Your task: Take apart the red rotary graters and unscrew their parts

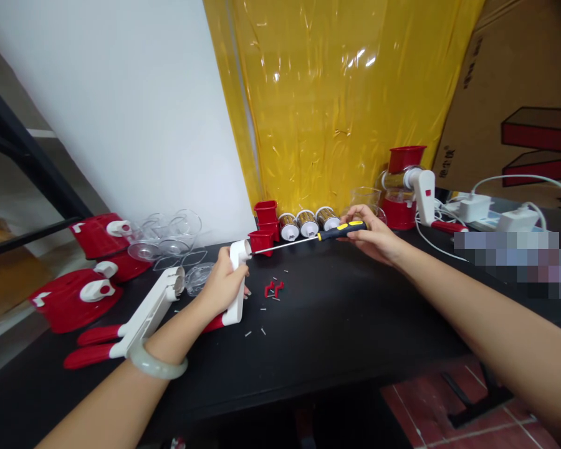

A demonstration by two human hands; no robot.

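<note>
Left grip (224, 284) is holding a white crank handle (239, 254) tight; right grip (376, 240) is clasping a screwdriver (303, 241).
The screwdriver's tip is meeting the handle's top end just above the left grip, over the black counter (336, 324). Two red clips (273, 288) and loose screws (263, 332) are lying just right of that grip; three metal drums (307, 223) are standing behind the shaft.

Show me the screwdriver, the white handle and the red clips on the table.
screwdriver (341, 231), head view, black and yellow grip.
white handle (240, 254), head view, its top end.
red clips (270, 289), head view, left clip.
</note>
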